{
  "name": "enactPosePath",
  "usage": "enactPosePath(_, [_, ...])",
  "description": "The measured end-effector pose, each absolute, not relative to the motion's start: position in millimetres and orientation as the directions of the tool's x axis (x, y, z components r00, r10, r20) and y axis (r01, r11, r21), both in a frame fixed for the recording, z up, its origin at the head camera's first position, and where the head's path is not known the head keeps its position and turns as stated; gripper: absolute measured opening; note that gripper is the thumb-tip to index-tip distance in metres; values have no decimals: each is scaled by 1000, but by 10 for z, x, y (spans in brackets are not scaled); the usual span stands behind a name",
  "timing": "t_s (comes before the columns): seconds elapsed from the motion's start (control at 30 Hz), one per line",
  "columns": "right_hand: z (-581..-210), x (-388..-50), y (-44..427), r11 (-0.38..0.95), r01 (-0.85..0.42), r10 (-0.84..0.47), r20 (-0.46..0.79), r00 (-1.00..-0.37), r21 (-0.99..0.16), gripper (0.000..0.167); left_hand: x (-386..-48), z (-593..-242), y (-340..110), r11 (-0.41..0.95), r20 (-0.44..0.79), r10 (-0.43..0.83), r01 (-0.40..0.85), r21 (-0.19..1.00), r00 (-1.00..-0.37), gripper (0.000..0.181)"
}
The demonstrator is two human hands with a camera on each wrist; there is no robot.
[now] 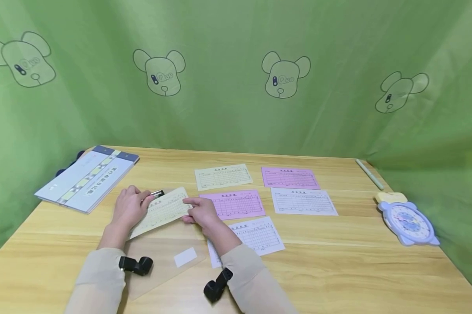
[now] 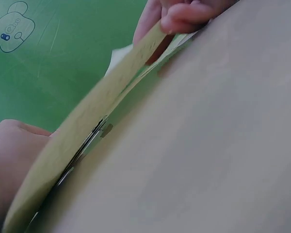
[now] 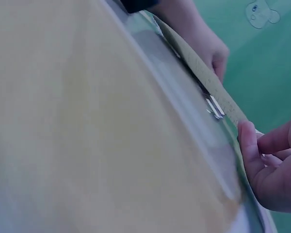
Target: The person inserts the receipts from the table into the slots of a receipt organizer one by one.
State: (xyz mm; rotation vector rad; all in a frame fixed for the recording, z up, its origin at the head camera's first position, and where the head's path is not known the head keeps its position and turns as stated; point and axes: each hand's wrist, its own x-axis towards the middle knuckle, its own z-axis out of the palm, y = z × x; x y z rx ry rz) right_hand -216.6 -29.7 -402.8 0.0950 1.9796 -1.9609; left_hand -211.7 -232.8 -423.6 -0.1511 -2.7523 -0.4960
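Note:
A pale yellow printed slip (image 1: 163,211) is tilted above a clear plastic sheet (image 1: 153,270). My right hand (image 1: 204,213) pinches its right end between thumb and fingers. At the slip's left end, my left hand (image 1: 130,207) grips it, fingers partly hidden. A small black and silver object (image 1: 157,193) lies by the left fingertips. In the left wrist view, the slip (image 2: 87,116) appears nearly edge-on, the left hand (image 2: 17,165) behind it and the right hand (image 2: 184,17) at its far end. The right wrist view shows the right thumb and fingers (image 3: 276,165) at the slip's edge (image 3: 203,73).
Right of the hands lie a yellow slip (image 1: 223,176), pink slips (image 1: 290,178) (image 1: 236,205) and white slips (image 1: 304,201) (image 1: 259,237). A blue-white booklet (image 1: 90,176) is at back left; a green stick (image 1: 369,174), yellow block (image 1: 391,198) and toy clock (image 1: 410,223) are at right.

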Motion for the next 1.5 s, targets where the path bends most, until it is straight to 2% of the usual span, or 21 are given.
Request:
enactPosePath(0.37, [-3956,-2275,-55,80,270,-165,-280,-946,-960,42,-2106,-4201,-2326,934,321,37,147,327,-947,35])
enactPosePath(0.57, [-4022,-2304,-139,128,251,-210,-274,-939,-959,41,-2113,-4215,-2310,929,315,31,144,342,-948,34])
enactPosePath(0.73, [-4035,-2305,-265,108,238,-273,-259,-926,-965,37,-2120,-4235,-2307,930,328,31,147,336,-944,32])
enactPosePath(0.97, [-4008,-2305,-369,128,187,-264,-215,-940,-974,35,-2132,-4247,-2315,929,340,39,159,334,-940,31])
enactPosePath(1.27, [-4044,-2308,-468,92,265,-275,-281,-920,-960,32,-2121,-4237,-2307,936,323,26,136,324,-946,33])
enactPosePath(1.5, [-4031,-2308,-500,91,266,-286,-281,-916,-960,33,-2123,-4231,-2299,937,329,23,134,321,-944,34])
